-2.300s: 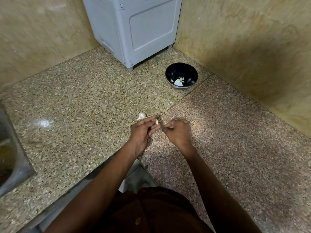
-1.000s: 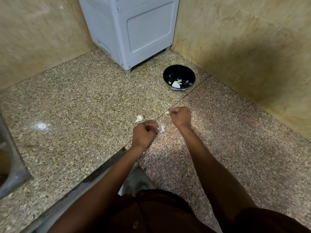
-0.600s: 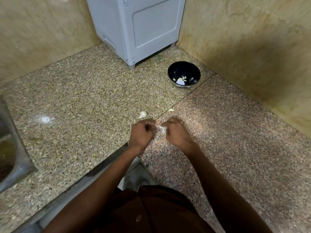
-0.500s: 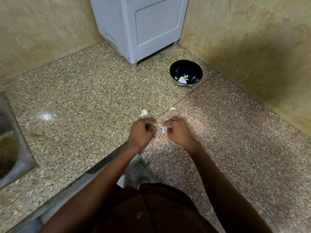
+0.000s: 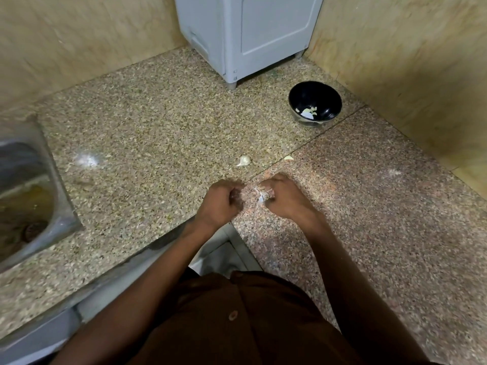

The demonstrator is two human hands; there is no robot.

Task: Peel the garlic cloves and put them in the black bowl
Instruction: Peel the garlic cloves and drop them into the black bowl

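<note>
I had both hands low over the tabletop, close to its near edge, where the two stone slabs met. My right hand (image 5: 283,200) had its fingers curled around a whitish bit of garlic (image 5: 261,196); through the blur I could not tell whether that was the clove itself or only loose skin. My left hand (image 5: 221,204) was bunched into a fist just beside it, a narrow gap between the two, and I could not make out whether it gripped anything.

The black bowl (image 5: 315,103) sat well away toward the far right corner, near the foot of the grey appliance (image 5: 247,32), with a few pale pieces lying in its bottom. An unpeeled clove (image 5: 244,161) lay on the tabletop just beyond my hands, and a small pale scrap (image 5: 288,158) lay near it by the seam.

I judged the peeling to be partway done. The risk was in the pull: a dry skin gives suddenly, and the clove could pop from my fingers and skid toward the near edge and drop to the floor. Flakes might also cling to the clove and travel into the bowl. The reach to the bowl was long, so a loose pinch could drop it on the way.
</note>
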